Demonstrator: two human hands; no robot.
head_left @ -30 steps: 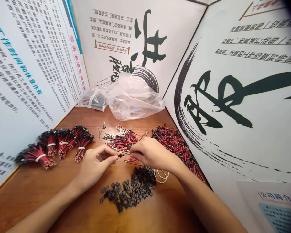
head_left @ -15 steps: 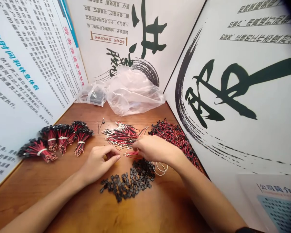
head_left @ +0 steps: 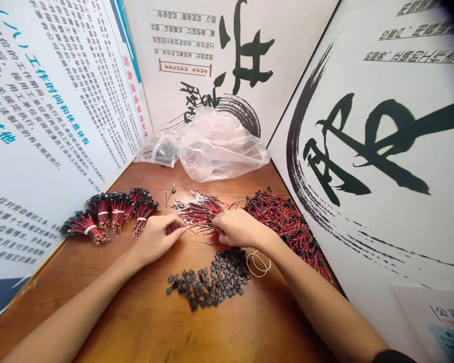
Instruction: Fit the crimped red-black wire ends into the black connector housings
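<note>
My left hand rests on the wooden table, fingers curled in a pinch on something small I cannot make out, its tips beside the loose red-and-black wires. My right hand lies with fingers closed at the near edge of that wire pile, picking among the wires; what it holds is hidden. Just in front of both hands sits a heap of small black connector housings.
Banded bundles of finished wires lie at the left. A long heap of wires with connectors runs along the right board. Rubber bands lie by my right wrist. Clear plastic bags sit at the back. Printed boards wall in three sides.
A second ago both hands met over a wire with a black housing. Since then my right hand has reached into the loose wire pile, and my left hand has stayed pinched close by.
</note>
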